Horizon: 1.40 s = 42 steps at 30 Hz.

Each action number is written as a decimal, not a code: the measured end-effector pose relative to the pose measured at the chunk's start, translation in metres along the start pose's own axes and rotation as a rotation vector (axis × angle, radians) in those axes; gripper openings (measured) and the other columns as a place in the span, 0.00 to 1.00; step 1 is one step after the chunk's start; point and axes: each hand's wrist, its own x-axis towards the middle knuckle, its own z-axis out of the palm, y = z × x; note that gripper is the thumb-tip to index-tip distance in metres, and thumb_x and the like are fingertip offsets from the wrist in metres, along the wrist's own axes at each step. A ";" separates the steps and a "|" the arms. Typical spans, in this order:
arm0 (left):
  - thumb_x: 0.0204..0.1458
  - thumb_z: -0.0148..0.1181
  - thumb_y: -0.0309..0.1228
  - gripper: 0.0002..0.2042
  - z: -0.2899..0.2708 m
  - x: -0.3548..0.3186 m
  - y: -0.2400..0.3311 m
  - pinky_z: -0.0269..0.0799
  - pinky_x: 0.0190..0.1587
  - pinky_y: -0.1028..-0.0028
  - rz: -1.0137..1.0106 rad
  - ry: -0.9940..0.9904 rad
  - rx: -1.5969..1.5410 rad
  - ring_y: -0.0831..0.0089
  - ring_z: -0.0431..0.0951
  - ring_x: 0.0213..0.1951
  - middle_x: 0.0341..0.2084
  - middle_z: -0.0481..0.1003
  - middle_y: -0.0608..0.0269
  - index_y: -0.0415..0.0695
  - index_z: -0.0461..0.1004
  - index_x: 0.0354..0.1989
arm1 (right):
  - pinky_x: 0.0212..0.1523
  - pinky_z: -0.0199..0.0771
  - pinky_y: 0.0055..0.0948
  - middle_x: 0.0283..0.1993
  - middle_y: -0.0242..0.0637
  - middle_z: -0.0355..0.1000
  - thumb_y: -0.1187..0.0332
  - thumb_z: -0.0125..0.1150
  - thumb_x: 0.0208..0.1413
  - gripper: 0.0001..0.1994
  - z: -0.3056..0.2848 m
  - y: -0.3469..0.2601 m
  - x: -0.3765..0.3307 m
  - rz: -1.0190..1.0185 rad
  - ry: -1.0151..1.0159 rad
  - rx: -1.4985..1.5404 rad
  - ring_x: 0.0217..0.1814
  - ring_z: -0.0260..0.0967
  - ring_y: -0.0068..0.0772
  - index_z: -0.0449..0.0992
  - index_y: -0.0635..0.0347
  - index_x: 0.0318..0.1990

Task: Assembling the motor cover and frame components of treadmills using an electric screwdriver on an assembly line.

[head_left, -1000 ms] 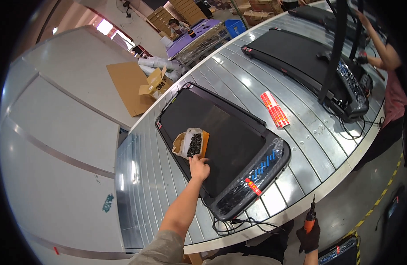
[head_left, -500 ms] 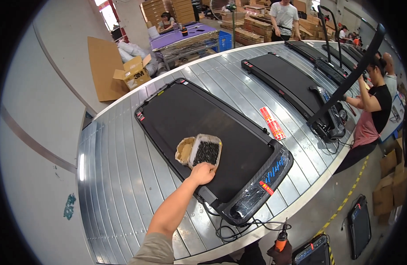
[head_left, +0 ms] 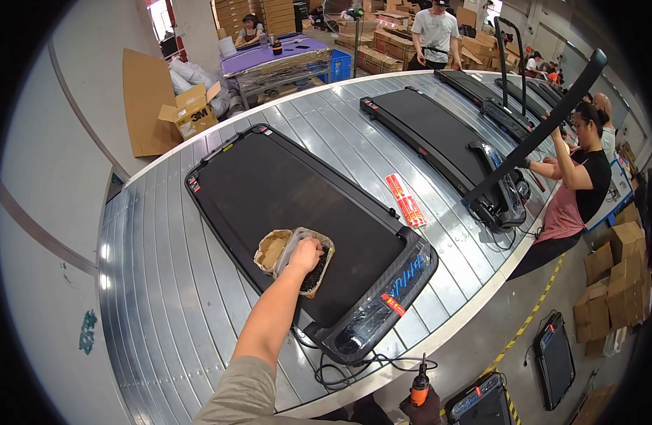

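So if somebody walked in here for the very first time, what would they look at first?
Probably the big black treadmill lying on the shiny slatted metal worktop, near the middle of the view. On top of it, the left hand reaches into a tub of small black pieces. Next might be the bright orange power screwdriver, held in the dark-gloved right hand at the bottom edge, right of centre.

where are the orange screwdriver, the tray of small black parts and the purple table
orange screwdriver (head_left: 419,394), head view: its orange body
tray of small black parts (head_left: 291,248), head view: inner left wall
purple table (head_left: 252,62), head view: bare tabletop
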 end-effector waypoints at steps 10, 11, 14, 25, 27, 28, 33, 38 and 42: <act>0.55 0.70 0.29 0.11 -0.074 -0.084 0.014 0.77 0.36 0.74 -0.396 0.242 -0.671 0.73 0.83 0.33 0.35 0.85 0.58 0.38 0.85 0.44 | 0.44 0.81 0.48 0.37 0.52 0.81 0.49 0.75 0.44 0.29 0.036 -0.060 0.042 0.017 -0.282 -0.495 0.41 0.81 0.58 0.74 0.60 0.47; 0.57 0.69 0.28 0.12 -0.078 -0.112 0.024 0.76 0.34 0.77 -0.478 0.172 -0.917 0.77 0.81 0.32 0.36 0.85 0.59 0.35 0.83 0.46 | 0.43 0.82 0.48 0.36 0.51 0.81 0.48 0.74 0.44 0.30 0.046 -0.078 0.048 0.000 -0.357 -0.586 0.39 0.81 0.57 0.74 0.60 0.49; 0.62 0.65 0.28 0.10 -0.085 -0.209 0.066 0.77 0.33 0.78 -0.695 -0.021 -1.457 0.77 0.81 0.33 0.39 0.84 0.57 0.36 0.80 0.47 | 0.48 0.79 0.53 0.41 0.55 0.80 0.40 0.71 0.44 0.36 0.068 -0.120 0.060 -0.136 -0.556 -0.696 0.45 0.80 0.60 0.72 0.60 0.53; 0.64 0.62 0.29 0.09 -0.089 -0.338 0.118 0.80 0.42 0.77 -0.784 0.260 -1.843 0.74 0.81 0.36 0.41 0.82 0.56 0.36 0.77 0.47 | 0.47 0.78 0.55 0.40 0.56 0.80 0.41 0.67 0.48 0.33 0.084 -0.157 0.082 -0.382 -0.962 -0.786 0.44 0.80 0.61 0.70 0.60 0.50; 0.64 0.62 0.29 0.09 -0.089 -0.341 0.121 0.80 0.42 0.77 -0.770 0.278 -1.824 0.75 0.81 0.36 0.41 0.82 0.56 0.37 0.77 0.46 | 0.47 0.79 0.54 0.40 0.56 0.80 0.39 0.68 0.48 0.35 0.084 -0.158 0.083 -0.418 -0.994 -0.827 0.44 0.80 0.61 0.70 0.61 0.51; 0.64 0.62 0.29 0.08 -0.090 -0.342 0.122 0.80 0.43 0.77 -0.765 0.279 -1.800 0.75 0.81 0.36 0.41 0.82 0.56 0.37 0.78 0.46 | 0.47 0.79 0.54 0.40 0.55 0.80 0.39 0.69 0.48 0.36 0.085 -0.150 0.086 -0.460 -0.998 -0.833 0.44 0.80 0.60 0.69 0.61 0.52; 0.64 0.62 0.26 0.05 -0.097 -0.342 0.123 0.80 0.44 0.73 -0.616 0.201 -1.338 0.73 0.82 0.38 0.42 0.83 0.53 0.36 0.79 0.41 | 0.47 0.78 0.53 0.40 0.53 0.80 0.42 0.73 0.46 0.36 0.075 -0.152 0.094 -0.470 -0.993 -0.856 0.44 0.79 0.60 0.69 0.60 0.54; 0.64 0.61 0.26 0.04 -0.086 -0.333 0.116 0.78 0.46 0.68 -0.488 0.018 -1.559 0.70 0.80 0.39 0.40 0.82 0.55 0.39 0.78 0.41 | 0.48 0.78 0.51 0.42 0.52 0.79 0.47 0.74 0.45 0.33 0.083 -0.107 0.097 -0.483 -1.005 -0.670 0.45 0.78 0.60 0.71 0.59 0.53; 0.65 0.60 0.34 0.07 -0.062 -0.290 0.100 0.74 0.50 0.67 -0.701 0.069 -1.628 0.72 0.78 0.42 0.38 0.80 0.65 0.45 0.76 0.43 | 0.47 0.78 0.46 0.39 0.48 0.79 0.56 0.77 0.43 0.30 0.124 -0.093 0.071 -0.145 -0.819 -0.325 0.40 0.77 0.54 0.72 0.61 0.52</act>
